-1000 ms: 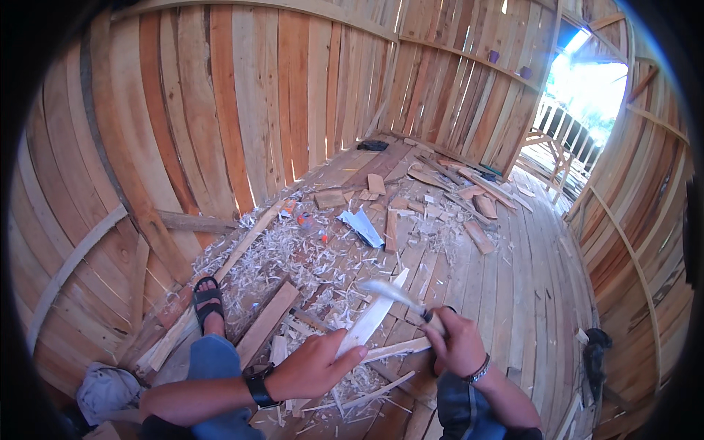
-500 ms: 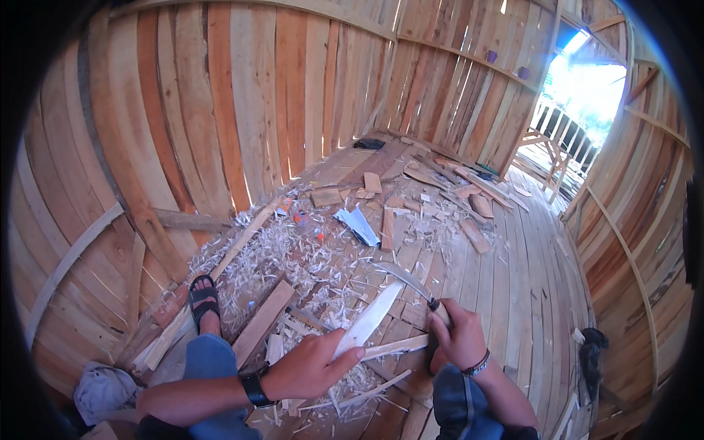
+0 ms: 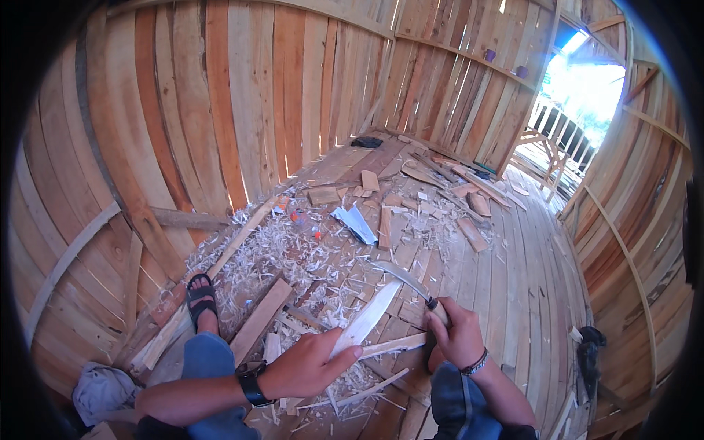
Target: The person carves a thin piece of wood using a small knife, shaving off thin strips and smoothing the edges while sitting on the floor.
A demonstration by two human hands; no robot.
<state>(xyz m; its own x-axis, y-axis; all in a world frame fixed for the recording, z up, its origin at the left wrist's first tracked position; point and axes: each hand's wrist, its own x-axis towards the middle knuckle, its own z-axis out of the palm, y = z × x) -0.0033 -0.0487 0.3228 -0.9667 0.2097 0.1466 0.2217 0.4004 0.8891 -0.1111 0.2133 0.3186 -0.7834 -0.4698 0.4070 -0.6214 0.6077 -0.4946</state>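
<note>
My left hand [image 3: 312, 364] is closed round the lower end of a pale, flat piece of wood [image 3: 369, 320] that narrows toward its far tip. In my right hand [image 3: 458, 336] is the handle of a curved knife [image 3: 408, 279]. Its hooked metal blade bends away to the left, by the far tip of the pale wood; whether it touches the wood I cannot tell. Beneath the held piece a light wooden strip [image 3: 396, 345] runs across toward my right leg. Curled wood shavings [image 3: 293, 257] cover the floor in front of me.
A thick board [image 3: 262, 315] lies beside my sandalled left foot [image 3: 202, 299]. Farther off are a light blue sheet [image 3: 355, 223], several wood offcuts [image 3: 473, 233] and long planks [image 3: 480, 185]. A grey cloth [image 3: 105, 392] lies at lower left, a black bag [image 3: 589, 356] at right. Plank walls [image 3: 249, 88] stand around.
Almost nothing differs. The whole view has shifted very slightly; both hands keep their holds, with the knife still beside the wood's tip.
</note>
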